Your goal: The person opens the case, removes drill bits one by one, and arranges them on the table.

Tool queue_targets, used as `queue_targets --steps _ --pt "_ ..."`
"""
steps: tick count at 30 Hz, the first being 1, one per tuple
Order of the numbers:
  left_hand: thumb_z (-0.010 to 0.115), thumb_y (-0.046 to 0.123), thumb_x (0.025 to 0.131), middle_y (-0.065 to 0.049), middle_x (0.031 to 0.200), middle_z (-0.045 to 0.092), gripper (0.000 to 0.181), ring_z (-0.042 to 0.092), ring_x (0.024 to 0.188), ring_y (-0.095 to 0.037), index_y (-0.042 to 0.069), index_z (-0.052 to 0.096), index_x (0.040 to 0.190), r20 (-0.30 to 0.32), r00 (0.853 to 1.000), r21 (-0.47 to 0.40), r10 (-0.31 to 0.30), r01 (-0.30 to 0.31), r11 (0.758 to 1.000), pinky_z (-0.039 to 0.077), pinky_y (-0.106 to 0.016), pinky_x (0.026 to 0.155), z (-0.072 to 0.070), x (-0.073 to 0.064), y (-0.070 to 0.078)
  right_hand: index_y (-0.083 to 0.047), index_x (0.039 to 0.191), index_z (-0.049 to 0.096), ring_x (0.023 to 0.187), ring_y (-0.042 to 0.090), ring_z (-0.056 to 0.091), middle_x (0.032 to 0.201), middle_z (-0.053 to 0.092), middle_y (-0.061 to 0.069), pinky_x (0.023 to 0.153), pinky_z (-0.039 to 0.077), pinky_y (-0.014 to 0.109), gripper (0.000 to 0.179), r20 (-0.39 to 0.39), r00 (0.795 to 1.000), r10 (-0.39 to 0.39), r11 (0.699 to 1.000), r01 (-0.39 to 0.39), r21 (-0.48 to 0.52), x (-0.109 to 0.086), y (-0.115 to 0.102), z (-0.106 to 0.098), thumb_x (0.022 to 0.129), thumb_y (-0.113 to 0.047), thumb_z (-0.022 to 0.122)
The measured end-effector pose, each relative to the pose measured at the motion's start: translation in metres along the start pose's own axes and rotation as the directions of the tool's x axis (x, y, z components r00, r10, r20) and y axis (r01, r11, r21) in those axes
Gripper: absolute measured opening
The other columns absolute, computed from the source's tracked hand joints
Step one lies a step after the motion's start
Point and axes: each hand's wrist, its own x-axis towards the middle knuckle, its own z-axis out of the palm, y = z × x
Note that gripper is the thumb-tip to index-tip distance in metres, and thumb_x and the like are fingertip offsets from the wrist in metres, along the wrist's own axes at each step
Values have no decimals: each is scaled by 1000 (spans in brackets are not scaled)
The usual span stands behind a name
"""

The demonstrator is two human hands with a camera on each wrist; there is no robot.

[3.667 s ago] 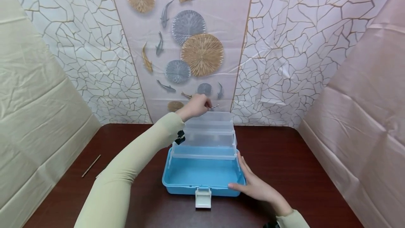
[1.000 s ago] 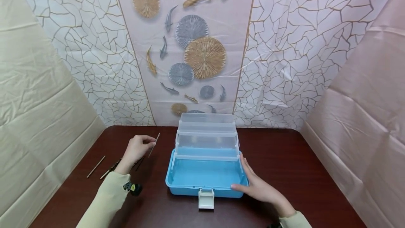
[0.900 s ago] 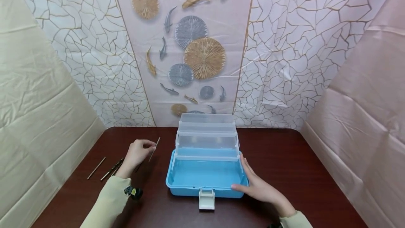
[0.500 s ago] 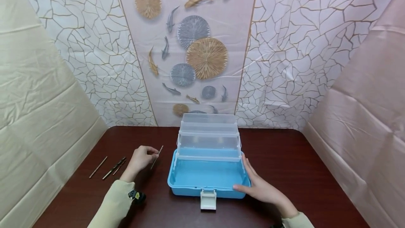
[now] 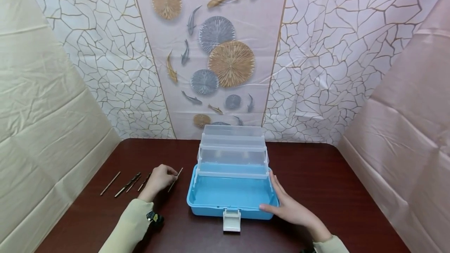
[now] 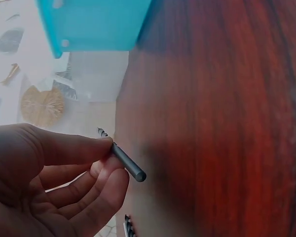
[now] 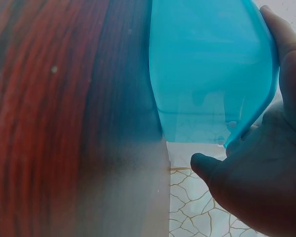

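In the head view my left hand (image 5: pixel 159 180) is low over the table, left of the blue toolbox (image 5: pixel 232 214). Its thumb and fingers pinch a thin drill bit (image 5: pixel 172 185). The left wrist view shows the smooth shank of this drill bit (image 6: pixel 130 165) pointing toward the camera, its fluted end beyond the fingertips. Whether the bit touches the table I cannot tell. My right hand (image 5: pixel 290 208) rests on the toolbox's right front corner, fingers straight along the side and thumb at the front rim. Several other drill bits (image 5: pixel 127 185) lie on the table left of my left hand.
Translucent trays (image 5: pixel 232 155) stand unfolded at the back of the toolbox, and a white latch (image 5: pixel 231 221) hangs down its front. The dark red table (image 5: pixel 323 182) ends at a patterned curtain (image 5: pixel 309 89), with plain cloth on both sides.
My left hand has come from above the top tray to the left side of the table, sinking lower with the drill bit pinched. My right hand stays on the toolbox.
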Motion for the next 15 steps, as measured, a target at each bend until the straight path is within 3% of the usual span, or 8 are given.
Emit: queue_targets --steps 11,15 --pt "73 -1 85 -12 91 73 7 66 77 -23 -1 78 89 8 1000 102 20 -21 995 56 -40 67 6 7 -5 -19 161 -16 149 46 -13 164 -18 23 111 12 72 109 -7 1000 -6 1000 6 -6 -1 -2 0 96 -32 71" --pt "73 -1 86 -12 90 73 6 66 76 -23 -1 78 88 19 1000 101 -7 5 995 56 -40 67 8 8 -6 -20 160 -16 149 46 -13 164 -18 23 111 13 72 109 -5 1000 -5 1000 5 -5 -1 -3 0 96 -33 71"
